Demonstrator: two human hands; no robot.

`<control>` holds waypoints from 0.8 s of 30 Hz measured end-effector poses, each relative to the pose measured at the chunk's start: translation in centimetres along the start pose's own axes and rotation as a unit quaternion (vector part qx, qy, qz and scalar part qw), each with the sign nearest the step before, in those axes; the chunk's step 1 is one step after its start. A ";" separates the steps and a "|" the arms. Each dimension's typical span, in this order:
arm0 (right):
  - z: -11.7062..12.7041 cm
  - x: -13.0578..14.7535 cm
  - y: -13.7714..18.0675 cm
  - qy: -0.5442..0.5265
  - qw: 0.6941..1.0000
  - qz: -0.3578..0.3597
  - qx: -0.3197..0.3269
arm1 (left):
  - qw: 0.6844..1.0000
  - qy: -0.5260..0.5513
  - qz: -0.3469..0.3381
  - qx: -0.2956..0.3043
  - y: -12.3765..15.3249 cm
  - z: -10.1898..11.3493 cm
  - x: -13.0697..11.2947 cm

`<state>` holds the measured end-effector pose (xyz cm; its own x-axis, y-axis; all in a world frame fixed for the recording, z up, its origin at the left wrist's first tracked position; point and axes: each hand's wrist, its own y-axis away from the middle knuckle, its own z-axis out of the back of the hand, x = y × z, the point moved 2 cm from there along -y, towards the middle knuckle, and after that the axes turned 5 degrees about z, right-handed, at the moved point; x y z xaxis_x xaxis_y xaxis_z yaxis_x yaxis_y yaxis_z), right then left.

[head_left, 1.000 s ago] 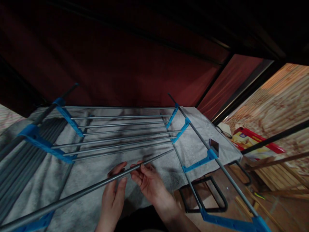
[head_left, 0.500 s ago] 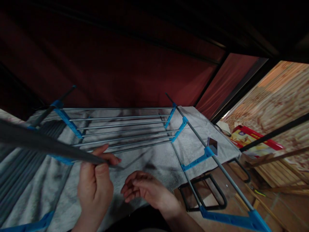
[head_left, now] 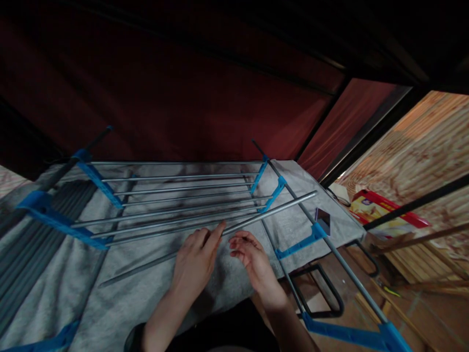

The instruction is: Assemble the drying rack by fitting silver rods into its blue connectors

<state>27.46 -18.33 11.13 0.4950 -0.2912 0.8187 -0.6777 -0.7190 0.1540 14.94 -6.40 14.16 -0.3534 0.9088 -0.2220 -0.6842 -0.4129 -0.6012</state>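
Observation:
My left hand (head_left: pixel 196 259) is closed around a grey metal tube (head_left: pixel 273 211), which slants up to the right over the rack. Just right of it, beside the tube, my right hand (head_left: pixel 252 256) has its fingers curled loosely apart with nothing in them. Beyond both hands lies a rack frame of grey rods (head_left: pixel 183 187) joined to blue plastic brackets. One blue bracket (head_left: pixel 64 222) is at the left, and another bracket (head_left: pixel 300 243) at the right bears no rods.
Several loose grey tubes (head_left: pixel 40 244) lie at the left on a grey cloth (head_left: pixel 139 298). A phone (head_left: pixel 323 221) rests near the right edge of the cloth. A red and yellow package (head_left: pixel 384 210) and a black metal frame (head_left: pixel 339 298) are farther right.
The tube has swung from pointing toward the camera to lying crosswise, its right end out over the rack's right side. Both hands have moved right.

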 end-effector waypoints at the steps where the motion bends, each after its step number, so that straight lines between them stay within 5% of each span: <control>1: 0.2 0.1 -0.1 -0.005 1.000 0.008 -0.011 | 1.000 -0.022 -0.001 0.013 0.3 -0.6 0.1; 14: 2.5 -2.2 -2.5 -0.051 0.995 0.021 -0.086 | 0.978 -0.083 0.041 0.188 4.5 -5.7 2.6; 24: 8.3 -6.1 -5.8 -0.061 0.981 0.023 -0.184 | 0.959 -0.098 0.077 0.255 6.6 -6.1 5.3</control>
<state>32.89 -17.58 0.66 0.5057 -0.4073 0.7605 -0.8399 -0.4336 0.3264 12.42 -3.97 4.32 -0.5542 0.8265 -0.0987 -0.8196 -0.5625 -0.1087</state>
